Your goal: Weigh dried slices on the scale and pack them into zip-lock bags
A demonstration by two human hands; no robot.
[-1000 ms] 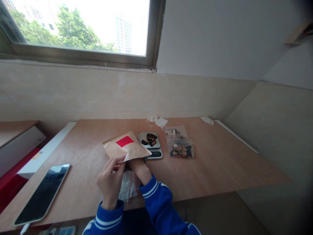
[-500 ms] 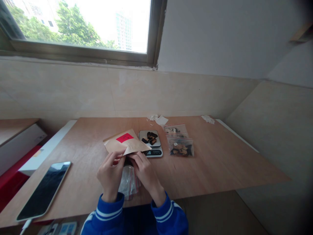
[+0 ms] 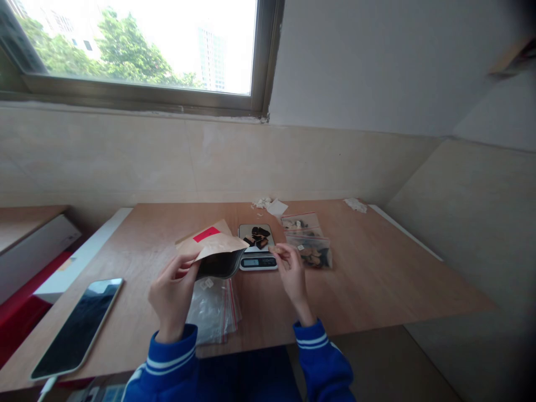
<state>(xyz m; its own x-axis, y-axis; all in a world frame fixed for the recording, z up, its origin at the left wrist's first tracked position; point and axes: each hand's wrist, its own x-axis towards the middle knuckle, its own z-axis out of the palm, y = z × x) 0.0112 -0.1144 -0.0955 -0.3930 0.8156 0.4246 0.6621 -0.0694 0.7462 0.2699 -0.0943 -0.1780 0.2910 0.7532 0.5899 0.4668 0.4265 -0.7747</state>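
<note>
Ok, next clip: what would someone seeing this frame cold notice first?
Probably the brown paper pouch with a red label, held open in the left hand above a stack of clear zip bags. Just beyond it, a small digital scale carries dark pieces, and the right hand pinches something small beside it. A phone lies at the table's left edge.

- wooden table (image 3: 377,279)
- scale (image 3: 258,254) near its middle
- filled zip bags (image 3: 307,245) right of scale
- phone (image 3: 77,326) far left of scale
- empty zip bags (image 3: 215,310) in front of scale
- paper scraps (image 3: 270,205) behind scale

One kraft pouch (image 3: 211,244), one scale (image 3: 258,252), one phone (image 3: 77,329), perhaps two filled zip bags (image 3: 309,245).
</note>
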